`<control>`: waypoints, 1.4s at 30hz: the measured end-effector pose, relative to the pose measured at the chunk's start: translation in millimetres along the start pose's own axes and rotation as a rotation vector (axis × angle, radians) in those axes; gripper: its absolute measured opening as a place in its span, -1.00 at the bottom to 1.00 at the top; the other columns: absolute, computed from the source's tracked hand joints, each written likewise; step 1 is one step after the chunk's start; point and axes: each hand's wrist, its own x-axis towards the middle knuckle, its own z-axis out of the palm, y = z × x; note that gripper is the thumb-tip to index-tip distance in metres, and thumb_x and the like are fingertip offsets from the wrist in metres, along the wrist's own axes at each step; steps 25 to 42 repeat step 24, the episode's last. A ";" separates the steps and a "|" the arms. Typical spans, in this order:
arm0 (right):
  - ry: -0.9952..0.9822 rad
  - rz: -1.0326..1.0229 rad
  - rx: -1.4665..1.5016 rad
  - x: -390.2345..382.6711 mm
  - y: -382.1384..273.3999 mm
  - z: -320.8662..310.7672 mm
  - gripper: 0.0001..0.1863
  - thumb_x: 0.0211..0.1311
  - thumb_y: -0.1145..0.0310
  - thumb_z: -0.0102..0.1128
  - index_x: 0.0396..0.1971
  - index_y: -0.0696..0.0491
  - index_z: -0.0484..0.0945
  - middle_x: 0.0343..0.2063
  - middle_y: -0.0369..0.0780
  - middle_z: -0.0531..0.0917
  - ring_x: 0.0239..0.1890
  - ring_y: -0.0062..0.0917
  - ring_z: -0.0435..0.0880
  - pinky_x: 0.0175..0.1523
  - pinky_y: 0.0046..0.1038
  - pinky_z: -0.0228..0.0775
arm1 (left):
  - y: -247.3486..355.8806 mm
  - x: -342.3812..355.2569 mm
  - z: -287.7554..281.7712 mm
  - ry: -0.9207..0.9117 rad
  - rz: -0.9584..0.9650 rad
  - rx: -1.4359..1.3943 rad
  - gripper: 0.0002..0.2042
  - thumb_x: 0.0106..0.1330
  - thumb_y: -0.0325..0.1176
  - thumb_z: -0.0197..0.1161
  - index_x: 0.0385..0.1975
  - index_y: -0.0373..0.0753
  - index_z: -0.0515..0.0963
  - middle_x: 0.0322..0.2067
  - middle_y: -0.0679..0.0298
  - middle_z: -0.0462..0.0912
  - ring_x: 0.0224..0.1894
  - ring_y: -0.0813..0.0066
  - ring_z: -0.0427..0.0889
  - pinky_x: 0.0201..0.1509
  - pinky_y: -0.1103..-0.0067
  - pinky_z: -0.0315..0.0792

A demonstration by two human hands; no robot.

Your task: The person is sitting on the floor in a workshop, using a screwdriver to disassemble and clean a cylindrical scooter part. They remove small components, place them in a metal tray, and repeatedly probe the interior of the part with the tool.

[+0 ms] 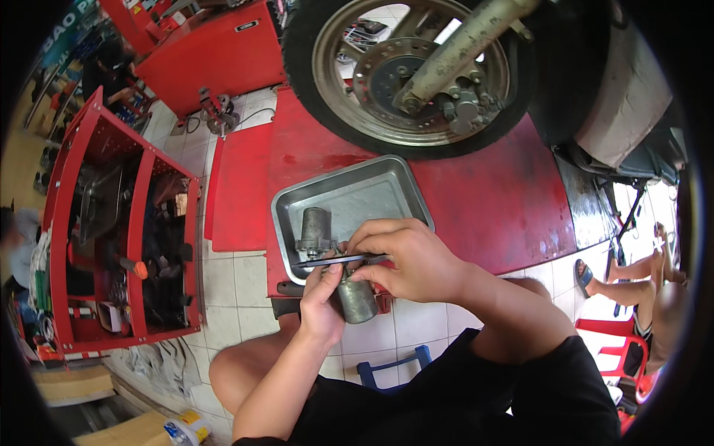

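Just over the near edge of a metal tray [357, 195], my two hands meet around a small grey metal cylinder [358, 302], which looks like a motor housing. My left hand [323, 306] is closed on its upper end. My right hand [405, 256] pinches a thin, dark, flat tool [327, 261] lying across the top of the cylinder; its exact kind is unclear. Fingers hide the spot where tool and cylinder meet. A second grey motor-like part [316, 227] stands in the tray, left of my right fingers. Below the tray's near-left corner shows a black handle [290, 288].
The tray sits on a red lift platform [483, 201], beneath a motorcycle front wheel [335, 123]. Left stands a red tool cart [137, 245]; behind it is a red cabinet [223, 59]. A blue stool [394, 368] is below me. Another person's legs [628, 290] show at right.
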 end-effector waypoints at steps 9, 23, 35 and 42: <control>0.042 0.007 0.098 -1.9 -3.5 11.9 -0.73 -0.04 0.57 0.43 -0.29 0.24 0.61 -0.34 -0.09 0.67 -0.31 -0.18 0.69 -0.24 -0.35 0.52 | -6.3 -1.4 -9.1 -0.014 -0.052 0.031 -0.56 0.44 -0.12 0.06 0.15 -0.33 0.38 -0.01 0.13 0.56 0.01 0.30 0.59 0.08 0.35 0.50; 0.136 0.012 0.077 -8.6 -2.7 28.3 -0.70 0.06 0.33 0.45 -0.24 0.16 0.62 -0.29 -0.12 0.67 -0.30 -0.17 0.67 -0.25 -0.27 0.50 | -0.1 -15.4 -7.3 0.072 -0.063 -0.028 -0.40 0.35 0.03 0.08 0.24 -0.28 0.30 0.13 0.08 0.48 0.20 0.14 0.47 0.23 0.23 0.39; 0.138 0.023 0.083 -11.7 -0.6 27.5 -0.69 0.07 0.33 0.45 -0.22 0.15 0.63 -0.28 -0.12 0.68 -0.30 -0.19 0.69 -0.25 -0.26 0.50 | -3.6 -11.2 -14.7 0.034 -0.067 0.054 -0.35 0.34 0.07 0.08 0.28 -0.28 0.27 0.16 0.08 0.46 0.22 0.13 0.46 0.29 0.23 0.35; 0.138 0.023 0.083 -11.7 -0.6 27.5 -0.69 0.07 0.33 0.45 -0.22 0.15 0.63 -0.28 -0.12 0.68 -0.30 -0.19 0.69 -0.25 -0.26 0.50 | -3.6 -11.2 -14.7 0.034 -0.067 0.054 -0.35 0.34 0.07 0.08 0.28 -0.28 0.27 0.16 0.08 0.46 0.22 0.13 0.46 0.29 0.23 0.35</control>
